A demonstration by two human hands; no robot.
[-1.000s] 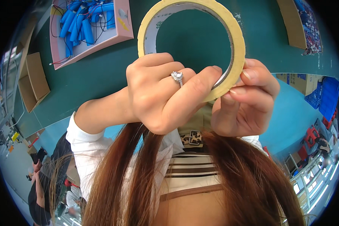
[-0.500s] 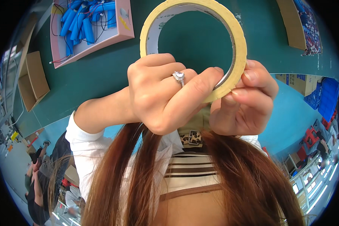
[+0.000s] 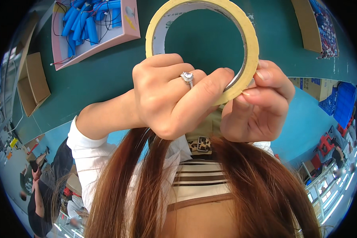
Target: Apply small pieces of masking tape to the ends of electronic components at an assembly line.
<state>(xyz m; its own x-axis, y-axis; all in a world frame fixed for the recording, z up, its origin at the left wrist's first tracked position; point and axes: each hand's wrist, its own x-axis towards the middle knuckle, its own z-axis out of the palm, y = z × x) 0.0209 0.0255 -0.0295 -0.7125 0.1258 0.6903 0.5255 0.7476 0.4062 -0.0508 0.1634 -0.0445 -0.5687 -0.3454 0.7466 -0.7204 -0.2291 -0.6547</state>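
A large roll of yellow masking tape [image 3: 252, 47] is held up above the green table [image 3: 95, 79], its round opening facing me. My left hand [image 3: 168, 97], with a ring on one finger, is closed around the lower left of the roll, its index finger reaching along the inner rim. At the roll's lower right edge, my right hand [image 3: 265, 103] is closed, fingertips and thumb pinching at the outer side. Whether a loose tape end lies between those fingertips is too small to tell.
A pink box [image 3: 129, 20] of blue cylindrical battery packs [image 3: 81, 25] with wires stands at the far left. Near it is a cardboard box [image 3: 37, 81]. Another cardboard box [image 3: 307, 25] holds many small parts at the far right. Blue crates [image 3: 343, 105] stand beyond the table. A person [image 3: 41, 194] is at the left.
Almost nothing differs. The roll and both hands have shifted very slightly up in the picture, with the same grip.
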